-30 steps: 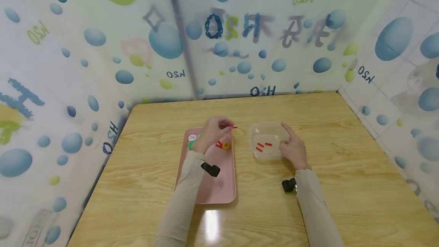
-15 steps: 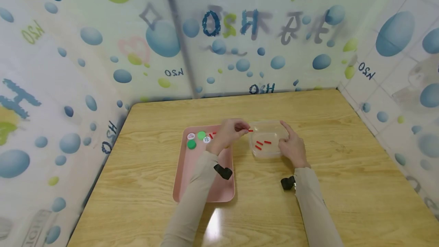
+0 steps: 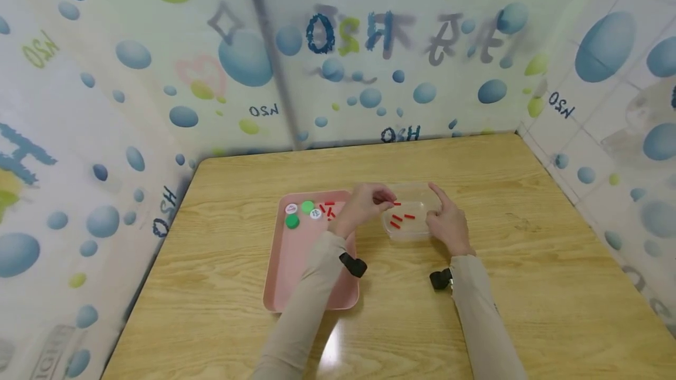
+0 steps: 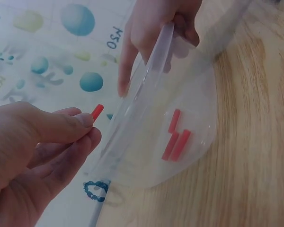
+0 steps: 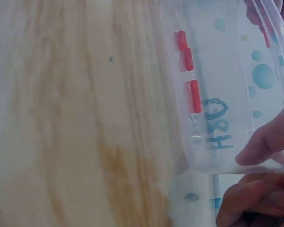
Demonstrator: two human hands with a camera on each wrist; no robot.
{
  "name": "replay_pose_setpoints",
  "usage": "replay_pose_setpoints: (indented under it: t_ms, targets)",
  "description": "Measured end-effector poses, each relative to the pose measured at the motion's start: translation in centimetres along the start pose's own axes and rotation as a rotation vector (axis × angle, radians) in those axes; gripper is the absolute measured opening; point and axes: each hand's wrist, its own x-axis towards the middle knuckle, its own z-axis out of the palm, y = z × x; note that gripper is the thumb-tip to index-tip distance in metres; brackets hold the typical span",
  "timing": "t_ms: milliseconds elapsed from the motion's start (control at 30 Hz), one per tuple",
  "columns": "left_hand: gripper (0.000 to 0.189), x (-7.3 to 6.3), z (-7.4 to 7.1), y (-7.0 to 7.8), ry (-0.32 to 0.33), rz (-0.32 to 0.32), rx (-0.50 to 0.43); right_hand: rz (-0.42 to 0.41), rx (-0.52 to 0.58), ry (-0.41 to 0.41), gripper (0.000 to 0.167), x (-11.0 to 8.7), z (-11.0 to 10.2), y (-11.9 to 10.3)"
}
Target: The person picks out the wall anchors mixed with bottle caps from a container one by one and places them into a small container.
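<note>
My left hand (image 3: 364, 207) pinches a short red stick (image 4: 98, 112) between thumb and fingers. It hovers over the left side of a clear plastic container (image 3: 397, 236), the stick's free end pointing inward. Three similar red sticks (image 4: 181, 145) lie on the container's floor. At the container's right side, my right hand (image 3: 449, 227) grips the wall, thumb inside and curled fingers outside, with its index finger stretched along the rim. Left of the container lies a pink tray (image 3: 296, 274), partly covered by my left forearm. Several more red sticks (image 3: 330, 211) are in its upper part.
Also in the tray's upper left are a dark green disc (image 3: 292, 221), a light green disc (image 3: 308, 207) and two white marked discs (image 3: 315, 213). The wooden table (image 3: 507, 204) meets a patterned wall (image 3: 338, 75) at its back edge.
My left hand has carried the red stick rightward from above the tray to over the container. The discs it covered in the tray now show. My right hand keeps its grip.
</note>
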Motion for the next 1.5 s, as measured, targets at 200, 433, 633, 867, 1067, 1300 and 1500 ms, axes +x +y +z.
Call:
replay_pose_setpoints:
  t_ms: [200, 433, 633, 867, 1067, 1300, 1500]
  targets:
    - [0.018, 0.9, 1.0, 0.0, -0.023, 0.059, 0.0, 0.02, -0.013, 0.0, 0.077, 0.0, 0.2, -0.1]
    - [0.014, 1.1, 1.9, 0.2, -0.054, 0.016, 0.008, 0.005, -0.02, 0.006, 0.075, -0.1, 0.6, -0.1]
    - [0.016, 1.3, 2.5, 0.5, -0.073, 0.017, 0.017, -0.008, -0.04, 0.022, 0.075, -0.1, 0.8, -0.1]
    - [0.015, 1.4, 2.9, 0.6, -0.07, 0.024, 0.016, -0.013, -0.045, 0.019, 0.076, -0.1, 0.9, -0.2]
    - [0.017, 1.1, 2.3, 0.7, -0.067, 0.031, 0.002, -0.002, -0.033, 0.014, 0.075, 0.0, 0.7, -0.2]
    - [0.017, 0.9, 1.5, 0.4, -0.056, -0.005, 0.0, 0.003, -0.032, 0.021, 0.076, 0.0, 0.5, -0.2]
    - [0.018, 0.6, 0.8, 0.1, -0.02, -0.025, -0.001, 0.003, -0.025, 0.015, 0.077, 0.0, 0.2, 0.0]
